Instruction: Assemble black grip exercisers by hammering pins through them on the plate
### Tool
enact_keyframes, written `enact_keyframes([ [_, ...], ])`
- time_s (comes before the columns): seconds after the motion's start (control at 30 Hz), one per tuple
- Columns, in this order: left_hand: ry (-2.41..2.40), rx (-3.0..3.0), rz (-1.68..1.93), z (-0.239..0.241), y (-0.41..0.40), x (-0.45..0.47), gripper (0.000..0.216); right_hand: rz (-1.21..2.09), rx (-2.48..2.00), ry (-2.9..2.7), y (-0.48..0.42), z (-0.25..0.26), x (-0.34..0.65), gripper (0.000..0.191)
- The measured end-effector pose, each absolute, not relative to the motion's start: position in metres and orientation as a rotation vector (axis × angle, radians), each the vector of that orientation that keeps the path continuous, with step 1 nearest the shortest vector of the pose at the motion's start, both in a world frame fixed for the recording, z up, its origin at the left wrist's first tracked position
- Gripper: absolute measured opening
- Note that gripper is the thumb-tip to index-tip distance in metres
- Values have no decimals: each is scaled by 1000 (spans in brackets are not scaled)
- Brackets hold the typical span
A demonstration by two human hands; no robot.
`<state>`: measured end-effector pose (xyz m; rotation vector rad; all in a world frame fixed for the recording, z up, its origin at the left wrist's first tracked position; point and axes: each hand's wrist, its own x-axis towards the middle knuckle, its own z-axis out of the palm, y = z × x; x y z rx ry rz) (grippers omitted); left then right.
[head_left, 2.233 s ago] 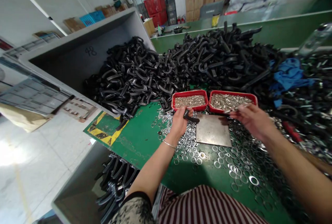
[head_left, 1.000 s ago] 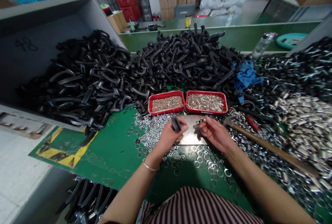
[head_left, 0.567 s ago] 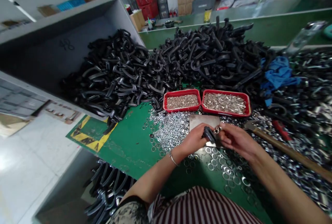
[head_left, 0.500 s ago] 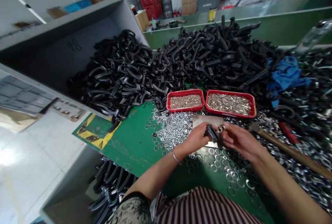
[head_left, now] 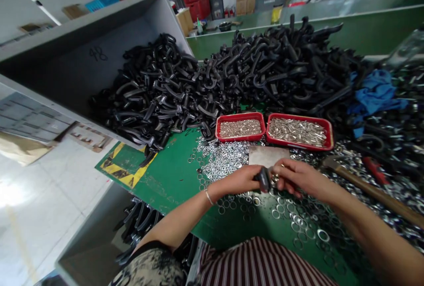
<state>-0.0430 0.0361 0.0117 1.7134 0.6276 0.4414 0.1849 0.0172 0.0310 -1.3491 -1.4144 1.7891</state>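
My left hand [head_left: 245,178] is closed on a black handle-like part [head_left: 264,181], whose end points toward me. Fingers of my right hand [head_left: 293,174] pinch a small shiny metal piece [head_left: 274,178] at the right side of that black part; its exact kind is too small to make out. Both hands meet over the near edge of a flat metal plate [head_left: 265,156]. Loose nuts and small rings [head_left: 225,160] are heaped left of the plate. Larger flat metal rings [head_left: 300,221] lie scattered on the green tabletop [head_left: 175,173] below my right hand.
Behind the plate stand two red trays, one with tiny metal bits [head_left: 217,133], another with metal pins [head_left: 332,140]. Black parts [head_left: 265,63] pile up behind, spilling from a tilted grey bin [head_left: 43,63]. A hammer [head_left: 374,189], red-handled tool [head_left: 374,169] and blue cloth [head_left: 376,92] lie right.
Both hands have come slightly lower and nearer to me. The black part has turned so its end faces me, and my right fingers stay at its side with the metal piece.
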Motion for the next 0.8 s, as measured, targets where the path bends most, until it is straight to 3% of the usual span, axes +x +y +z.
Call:
enact_keyframes([
  [0.13,620,1065,582,7,29,-41,35,1824,-1163,-957,6,37,174,38],
  [0.33,590,798,631,-7,13,-30,40,1820,-1165,-927,-3,29,170,39],
  [0.47,711,1015,561,0,7,-33,36,1510,-1392,-1262,-9,35,177,33],
  [0.57,888,1334,519,11,4,-29,21,1225,-1420,-1702,-15,45,175,24],
  [0.67,1043,1543,593,21,9,-19,7,1326,-1254,-1761,-20,49,167,21],
  [0.8,1233,1893,937,31,39,-32,37,1464,-1135,-1332,-19,43,161,21],
])
